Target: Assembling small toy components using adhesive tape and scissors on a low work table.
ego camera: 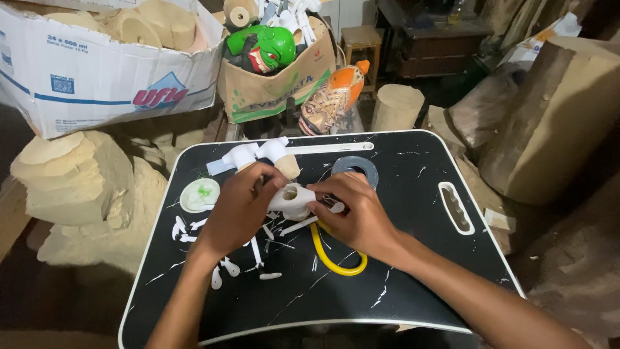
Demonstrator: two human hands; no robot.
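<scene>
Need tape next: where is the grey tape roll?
In the head view, the grey tape roll lies flat on the black tray, just beyond the right hand.

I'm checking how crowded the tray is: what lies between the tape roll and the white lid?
In the head view, both hands, left and right, gripping a white carved piece, lie between tape roll and lid.

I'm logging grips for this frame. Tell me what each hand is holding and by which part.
Both hands hold one small white carved piece above the black tray. The left hand grips its left side, the right hand its right end with the fingertips.
</scene>
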